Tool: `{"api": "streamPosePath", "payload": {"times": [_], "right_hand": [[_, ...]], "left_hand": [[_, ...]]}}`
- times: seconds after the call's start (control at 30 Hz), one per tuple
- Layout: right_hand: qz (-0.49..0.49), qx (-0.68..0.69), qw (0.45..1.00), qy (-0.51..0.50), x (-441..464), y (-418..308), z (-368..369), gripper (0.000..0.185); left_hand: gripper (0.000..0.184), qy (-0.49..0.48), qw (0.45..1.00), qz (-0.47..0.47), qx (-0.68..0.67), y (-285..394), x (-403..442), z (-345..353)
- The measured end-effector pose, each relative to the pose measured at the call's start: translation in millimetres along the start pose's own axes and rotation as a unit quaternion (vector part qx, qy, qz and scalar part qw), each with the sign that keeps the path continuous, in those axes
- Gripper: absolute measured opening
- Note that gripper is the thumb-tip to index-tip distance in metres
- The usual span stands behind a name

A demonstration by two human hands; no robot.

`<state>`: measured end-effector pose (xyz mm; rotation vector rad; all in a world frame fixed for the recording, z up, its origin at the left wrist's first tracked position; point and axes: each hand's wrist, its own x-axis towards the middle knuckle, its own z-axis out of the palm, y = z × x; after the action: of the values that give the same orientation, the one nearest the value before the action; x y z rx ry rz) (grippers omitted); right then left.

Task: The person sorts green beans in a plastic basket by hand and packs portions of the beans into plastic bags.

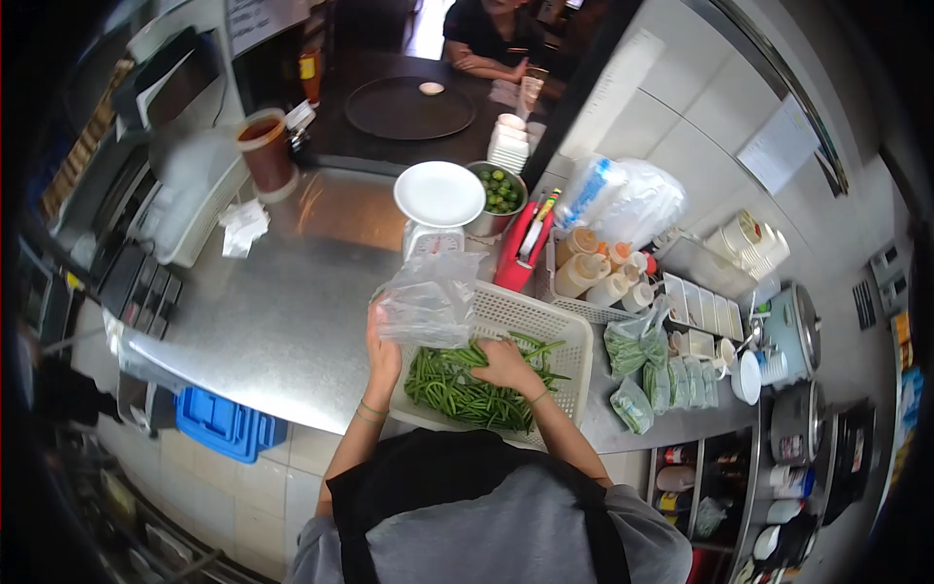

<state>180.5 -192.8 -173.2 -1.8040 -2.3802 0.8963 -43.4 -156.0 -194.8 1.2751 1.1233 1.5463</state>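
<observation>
My left hand is closed on a clear plastic bag, which hangs over the left rim of a white perforated basket. Cut green beans lie heaped in that basket. My right hand reaches into the heap, its fingers curled around some beans; the fingertips are partly hidden. Just beyond the bag stands a kitchen scale with a round white plate on top.
A red tape dispenser and a pot of small green fruits stand behind the basket. To the right are squeeze bottles and filled bags of greens. A brown-filled container stands at left. Another person leans beyond the counter.
</observation>
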Motion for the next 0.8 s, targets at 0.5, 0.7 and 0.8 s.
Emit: {"api": "streamPosePath", "payload": {"times": [0.5, 0.7, 0.8], "right_hand": [[-0.143, 0.521, 0.836, 0.096, -22.4, -15.1, -17.8, 0.022], [-0.035, 0.766, 0.617, 0.176, -25.4, -16.7, -3.1, 0.013], [-0.038, 0.771, 0.601, 0.209, -21.4, -20.0, -2.2, 0.013]], "left_hand": [[0.045, 0.047, 0.989, -0.009, -0.142, 5.5, -0.4, 10.6], [0.058, -0.048, 0.883, -0.226, -0.409, 27.1, -15.8, 20.8], [0.057, -0.098, 0.856, -0.343, -0.375, 31.0, -33.1, 35.3]]}}
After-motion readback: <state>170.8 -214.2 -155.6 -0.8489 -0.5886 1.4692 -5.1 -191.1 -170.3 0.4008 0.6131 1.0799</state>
